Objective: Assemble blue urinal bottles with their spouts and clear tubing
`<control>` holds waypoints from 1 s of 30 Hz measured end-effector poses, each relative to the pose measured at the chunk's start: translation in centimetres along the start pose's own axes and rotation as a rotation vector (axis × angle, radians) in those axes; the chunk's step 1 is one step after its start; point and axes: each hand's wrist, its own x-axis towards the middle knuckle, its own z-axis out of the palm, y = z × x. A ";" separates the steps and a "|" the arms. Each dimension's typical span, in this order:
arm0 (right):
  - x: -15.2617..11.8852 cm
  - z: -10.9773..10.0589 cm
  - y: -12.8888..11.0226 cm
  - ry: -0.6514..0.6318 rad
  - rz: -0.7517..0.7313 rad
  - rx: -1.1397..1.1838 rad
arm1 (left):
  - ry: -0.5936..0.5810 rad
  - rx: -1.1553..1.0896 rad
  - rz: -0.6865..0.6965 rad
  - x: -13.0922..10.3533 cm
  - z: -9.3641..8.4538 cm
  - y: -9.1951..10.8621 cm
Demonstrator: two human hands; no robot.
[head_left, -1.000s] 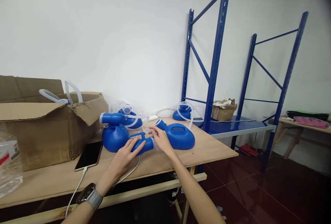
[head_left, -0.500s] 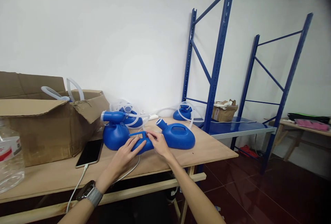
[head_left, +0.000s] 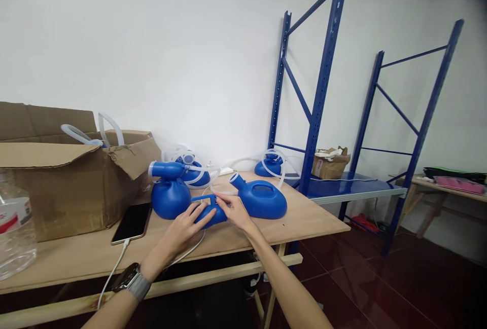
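Observation:
A blue plastic urinal bottle [head_left: 213,220] lies on the table in front of me, partly covered by both hands. My left hand [head_left: 186,227] presses over its near left side, fingers bent around it and steadying it. My right hand [head_left: 233,211] is closed in a pinch at the bottle's upper right, beside a raised blue part [head_left: 212,200]; whatever lies between the fingertips is hidden. Just right stands another blue urinal bottle [head_left: 268,205] with an open, tilted neck and a looped handle. To the left, a similar bottle [head_left: 170,202] carries a blue cap piece joined to a clear tube.
More blue bottles with coiled tubes [head_left: 273,164] stand by the wall. An open cardboard box [head_left: 76,192], a charging phone [head_left: 132,223] and a clear plastic jug [head_left: 15,238] take up the left. Blue shelving [head_left: 321,85] rises beyond the table's right end.
Both hands and the bottle under them have shifted very slightly, with the raised blue part a little lower. My grip looks much the same.

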 end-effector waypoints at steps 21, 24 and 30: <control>1.5 -2.8 -2.4 -0.355 -0.270 -0.531 | -0.017 0.130 0.080 0.5 -0.5 0.2; 1.6 -2.7 -2.9 -0.406 -0.205 -0.517 | -0.033 0.161 0.058 0.5 -0.8 0.3; 1.0 -2.2 -2.2 -0.335 -0.110 -0.321 | -0.056 0.182 0.022 0.7 -0.7 0.8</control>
